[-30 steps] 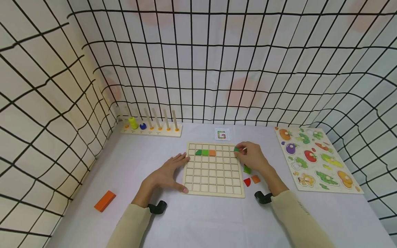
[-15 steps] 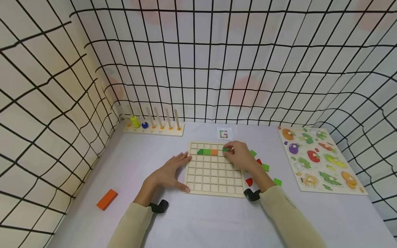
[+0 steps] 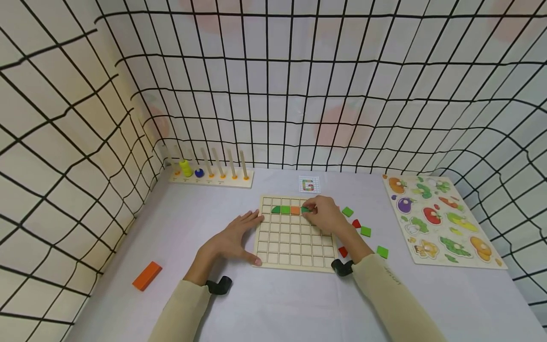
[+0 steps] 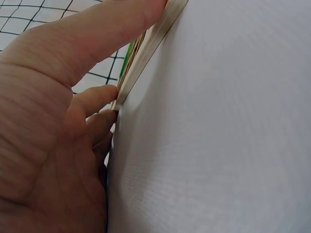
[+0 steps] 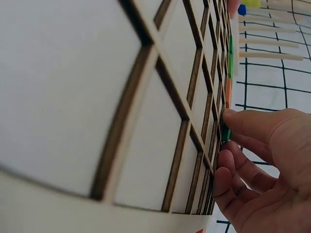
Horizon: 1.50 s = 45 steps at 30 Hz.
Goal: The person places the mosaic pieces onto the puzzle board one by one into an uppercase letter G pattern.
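A wooden grid board (image 3: 295, 237) lies in the middle of the table. In one of its upper rows sit a dark green rounded tile (image 3: 276, 209), a light green square tile (image 3: 285, 210) and an orange tile (image 3: 295, 210), side by side. My right hand (image 3: 326, 213) pinches a dark green tile (image 5: 225, 133) at the cell just right of the orange one; the fingertips partly cover it. My left hand (image 3: 232, 240) rests along the board's left side with fingers spread, thumb near the lower corner. In the left wrist view, thumb and fingers touch the board's edge (image 4: 150, 53).
Loose tiles lie right of the board, among them a green square (image 3: 382, 251) and a red piece (image 3: 343, 251). Behind stand a small pattern card (image 3: 309, 184) and a peg stand (image 3: 211, 181). A vegetable puzzle (image 3: 440, 256) lies right, an orange block (image 3: 147, 276) left. Black netting surrounds the table.
My right hand has carried the dark green tile leftward from the board's right edge to the cell beside the orange tile. The left hand keeps its place on the board.
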Tool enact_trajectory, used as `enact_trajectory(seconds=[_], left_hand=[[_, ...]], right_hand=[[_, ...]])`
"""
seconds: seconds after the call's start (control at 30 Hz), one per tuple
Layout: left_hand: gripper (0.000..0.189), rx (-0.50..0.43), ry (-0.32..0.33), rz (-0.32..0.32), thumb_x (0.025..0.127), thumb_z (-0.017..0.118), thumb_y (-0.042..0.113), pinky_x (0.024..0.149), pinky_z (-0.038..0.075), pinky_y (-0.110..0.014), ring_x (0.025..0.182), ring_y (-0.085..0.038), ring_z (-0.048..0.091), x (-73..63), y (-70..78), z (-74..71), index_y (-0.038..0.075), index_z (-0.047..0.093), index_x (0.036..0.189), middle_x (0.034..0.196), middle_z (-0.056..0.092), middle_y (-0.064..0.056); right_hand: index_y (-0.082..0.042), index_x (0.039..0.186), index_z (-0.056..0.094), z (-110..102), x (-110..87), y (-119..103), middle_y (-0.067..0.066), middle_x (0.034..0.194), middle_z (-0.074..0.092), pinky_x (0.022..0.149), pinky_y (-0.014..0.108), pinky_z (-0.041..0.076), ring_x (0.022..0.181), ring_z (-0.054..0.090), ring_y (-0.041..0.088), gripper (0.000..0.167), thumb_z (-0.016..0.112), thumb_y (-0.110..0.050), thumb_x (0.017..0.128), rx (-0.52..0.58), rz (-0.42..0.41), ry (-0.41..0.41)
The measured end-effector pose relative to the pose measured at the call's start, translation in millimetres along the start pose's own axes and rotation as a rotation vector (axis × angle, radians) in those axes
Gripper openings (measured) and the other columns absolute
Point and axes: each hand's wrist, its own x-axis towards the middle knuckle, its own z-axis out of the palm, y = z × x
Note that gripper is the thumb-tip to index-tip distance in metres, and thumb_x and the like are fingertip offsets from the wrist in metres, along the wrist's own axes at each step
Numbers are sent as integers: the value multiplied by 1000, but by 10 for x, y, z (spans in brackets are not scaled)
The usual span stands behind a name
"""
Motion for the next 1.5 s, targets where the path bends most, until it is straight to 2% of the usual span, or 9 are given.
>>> enact_trajectory(seconds=[0.33,0.7,0.9,1.03,1.2,1.33,1.5], left_hand=[[127,11,-13,-8,64,93,56,132,8,-52,163,-26,6,2,12,-3,19,26,165,175,13,-1],[127,11,-12,15,64,93,55,131,9,-54,162,-29,7,12,-6,-4,15,27,165,174,14,-7],[126,2,-4,31,65,93,55,131,9,-57,162,-31,8,8,8,2,13,27,164,174,15,-8],[126,15,-7,30,65,93,55,131,8,-56,162,-31,7,3,27,-14,13,26,165,174,14,-8],[126,13,-2,35,66,93,53,131,9,-57,162,-32,8,-4,32,-25,12,27,164,174,14,-9],[126,11,-3,38,66,93,53,130,9,-58,162,-33,9,-6,31,-20,12,27,164,174,15,-9],[126,9,-1,38,66,93,53,130,10,-58,162,-33,9,-6,29,-9,12,27,164,174,15,-9]], right_hand=[[-5,119,76,18,-21,-24,8,101,68,80,35,53,87,59,19,28,74,-21,95,18,8,3],[-4,119,74,-38,-73,13,8,104,70,82,36,55,91,62,21,31,74,-23,94,38,18,22],[-5,117,74,-129,-197,185,6,97,66,74,30,49,84,56,19,30,76,-24,94,52,50,80],[-6,116,74,-222,-309,304,5,93,64,74,31,48,83,55,20,30,77,-26,94,47,97,108],[-5,122,71,-337,-443,456,7,95,64,73,29,48,85,55,21,34,74,-25,95,33,159,141],[-5,123,71,-407,-523,601,7,92,62,67,29,43,82,53,21,35,74,-26,95,18,202,166],[-6,125,69,-463,-591,750,6,87,58,67,31,40,81,51,21,40,75,-31,95,-1,253,177]])
